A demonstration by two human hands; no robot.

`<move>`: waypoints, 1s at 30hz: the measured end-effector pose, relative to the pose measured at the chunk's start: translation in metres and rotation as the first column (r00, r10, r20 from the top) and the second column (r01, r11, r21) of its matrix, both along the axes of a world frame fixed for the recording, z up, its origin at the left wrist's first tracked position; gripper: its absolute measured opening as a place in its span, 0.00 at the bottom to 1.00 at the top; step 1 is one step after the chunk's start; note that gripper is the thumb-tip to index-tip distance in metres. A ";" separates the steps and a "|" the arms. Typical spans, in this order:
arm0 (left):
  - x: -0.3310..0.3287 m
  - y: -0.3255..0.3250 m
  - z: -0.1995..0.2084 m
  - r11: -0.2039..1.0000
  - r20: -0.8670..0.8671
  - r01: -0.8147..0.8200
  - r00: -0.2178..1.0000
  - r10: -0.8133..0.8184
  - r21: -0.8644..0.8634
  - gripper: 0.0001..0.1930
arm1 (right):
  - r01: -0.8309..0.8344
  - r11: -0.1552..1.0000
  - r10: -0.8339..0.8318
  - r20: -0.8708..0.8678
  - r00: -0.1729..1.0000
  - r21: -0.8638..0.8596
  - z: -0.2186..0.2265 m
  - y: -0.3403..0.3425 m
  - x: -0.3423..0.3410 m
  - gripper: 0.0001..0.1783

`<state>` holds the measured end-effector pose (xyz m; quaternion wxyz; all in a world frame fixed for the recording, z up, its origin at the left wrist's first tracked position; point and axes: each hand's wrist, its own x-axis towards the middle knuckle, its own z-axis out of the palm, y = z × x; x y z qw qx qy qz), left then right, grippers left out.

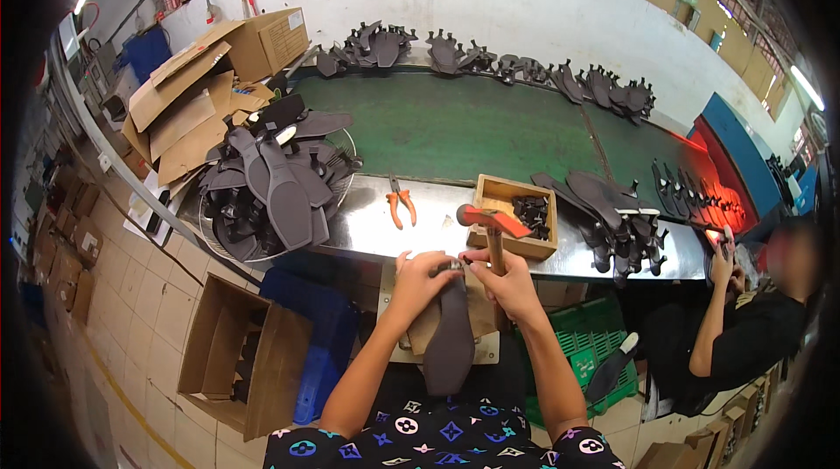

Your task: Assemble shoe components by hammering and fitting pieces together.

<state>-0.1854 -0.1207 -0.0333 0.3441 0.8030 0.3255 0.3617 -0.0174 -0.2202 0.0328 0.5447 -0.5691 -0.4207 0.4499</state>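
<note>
A dark grey shoe sole [450, 342] lies lengthwise in front of me, its wide end toward my body. My left hand [422, 283] is closed on the narrow far end of the sole, thumb and fingertips pinching it. My right hand [509, 287] is wrapped round the wooden handle of a hammer [495, 250], whose orange-red head points up. Its thumb and forefinger meet close to the left fingertips, by a small dark piece [465, 262] that I cannot make out clearly. Beneath the sole is a small work stand [481, 320].
Orange-handled pliers [401, 206] and a wooden box [516, 246] of small black parts lie on the metal bench edge. A wire basket [352, 158] heaped with soles stands left, more soles [604, 206] right. Behind runs a green conveyor belt [455, 128]. A co-worker [735, 338] sits at right.
</note>
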 end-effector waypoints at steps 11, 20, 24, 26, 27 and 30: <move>-0.013 -0.018 0.007 0.997 -0.064 -0.006 0.998 0.001 -0.077 0.16 | -0.090 0.984 0.038 0.316 0.948 0.151 -0.033 0.016 0.002 0.14; -0.014 -0.015 0.007 0.996 -0.056 0.034 0.998 -0.039 -0.085 0.16 | -0.120 0.961 -0.033 0.534 0.845 0.249 -0.018 0.007 -0.008 0.14; -0.016 -0.012 0.017 0.981 -0.025 0.058 0.998 -0.063 -0.185 0.15 | -0.167 0.934 -0.096 0.673 0.733 0.316 0.000 0.002 -0.014 0.16; -0.015 -0.010 0.020 0.915 0.076 0.123 0.992 -0.101 -0.385 0.15 | -0.184 0.937 -0.074 0.681 0.728 0.298 0.001 -0.002 -0.013 0.14; -0.013 -0.011 0.021 0.912 0.153 0.148 0.984 -0.096 -0.382 0.14 | -0.079 0.974 -0.069 0.611 0.789 0.212 0.006 -0.009 -0.016 0.12; -0.015 -0.005 0.016 0.908 0.247 0.212 0.961 -0.127 -0.360 0.15 | 0.014 0.974 -0.134 0.518 0.845 0.228 0.018 -0.032 -0.023 0.14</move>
